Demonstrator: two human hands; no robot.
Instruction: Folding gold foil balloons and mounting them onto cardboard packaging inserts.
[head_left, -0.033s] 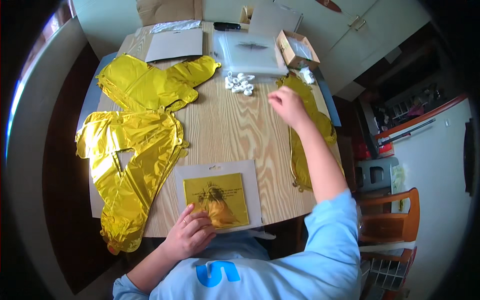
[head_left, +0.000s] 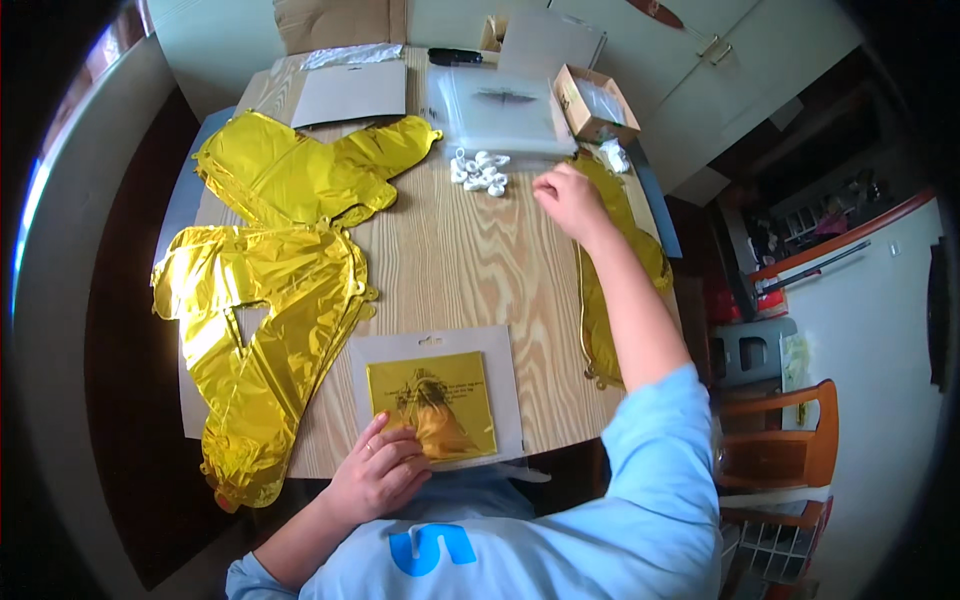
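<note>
My left hand (head_left: 378,475) is closed at the lower left corner of a pale grey card (head_left: 505,395), its fingers curled over the edge. On that card lies a flat, square gold foil packet (head_left: 465,395) with dark print. My right hand (head_left: 572,205) is raised over the right part of the table, fingertips pressed together; whatever they may hold is too small or hidden to see. Closest to it are a pile of small white ring-like pieces (head_left: 480,172) and a flat gold foil balloon (head_left: 610,315), partly covered by my forearm.
Two uninflated gold foil balloons (head_left: 290,165) (head_left: 270,330) spread over the left side of the wooden table (head_left: 450,260). Along the back are a grey card (head_left: 350,93), a stack of clear plastic bags (head_left: 495,110), a black object (head_left: 455,55) and an open cardboard box (head_left: 597,103).
</note>
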